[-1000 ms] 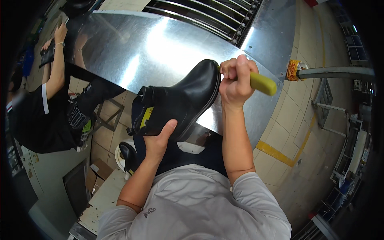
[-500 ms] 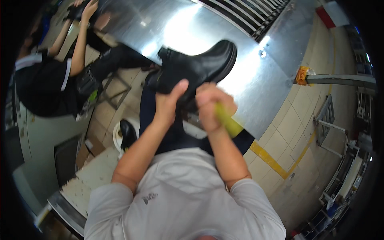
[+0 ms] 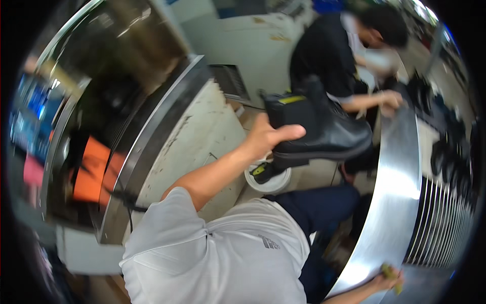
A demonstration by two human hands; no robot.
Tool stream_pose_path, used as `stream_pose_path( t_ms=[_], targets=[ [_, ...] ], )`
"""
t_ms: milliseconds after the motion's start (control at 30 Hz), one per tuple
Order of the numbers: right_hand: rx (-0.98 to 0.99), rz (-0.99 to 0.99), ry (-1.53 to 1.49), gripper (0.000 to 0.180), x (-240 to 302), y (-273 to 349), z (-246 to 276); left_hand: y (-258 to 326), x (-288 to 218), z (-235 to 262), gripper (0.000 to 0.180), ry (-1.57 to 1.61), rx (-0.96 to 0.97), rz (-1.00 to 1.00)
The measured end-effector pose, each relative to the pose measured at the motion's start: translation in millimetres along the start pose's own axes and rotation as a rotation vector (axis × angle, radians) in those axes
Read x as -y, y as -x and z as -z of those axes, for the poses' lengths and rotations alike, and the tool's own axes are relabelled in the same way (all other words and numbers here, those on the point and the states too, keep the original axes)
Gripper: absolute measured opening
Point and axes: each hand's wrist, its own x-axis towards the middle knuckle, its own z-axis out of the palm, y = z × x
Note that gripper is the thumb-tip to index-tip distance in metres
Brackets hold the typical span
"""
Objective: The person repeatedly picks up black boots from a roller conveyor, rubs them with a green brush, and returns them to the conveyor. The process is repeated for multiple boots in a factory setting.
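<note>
My left hand (image 3: 268, 136) grips a black ankle boot (image 3: 326, 133) by its heel end and holds it out, sole down, above the floor. The boot has a yellow tab at its back. My right hand (image 3: 389, 277) is low at the bottom right, resting on the shiny curved metal bench (image 3: 397, 202), and is closed around a yellow-green handle (image 3: 391, 274); I cannot see the tool's working end. Just below the boot, a white round tub (image 3: 271, 181) stands on the floor with a dark tool with a yellow part in it.
A co-worker in a black shirt (image 3: 324, 55) stands beyond the boot, hands at the bench. More dark footwear (image 3: 450, 152) lies on the bench's slatted part. A pale machine cabinet (image 3: 192, 142) with a dark rim fills the left side.
My head has swung round, so the view has turned. The boot has moved away from my right hand, and my right hand with the handle has dropped to the bench.
</note>
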Motion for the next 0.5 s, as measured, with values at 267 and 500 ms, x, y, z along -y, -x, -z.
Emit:
stream_pose_path(
  t_ms=[267, 500],
  targets=[
    [0.079, 0.094, 0.049, 0.052, 34, 53, -77, 58, -89, 178, 0.059, -0.069, -1.273, -0.654],
    [0.035, 0.071, 0.023, 0.042, 21, 53, -68, 61, -139, 404, 0.07, -0.841, -1.335, -0.203]
  ],
)
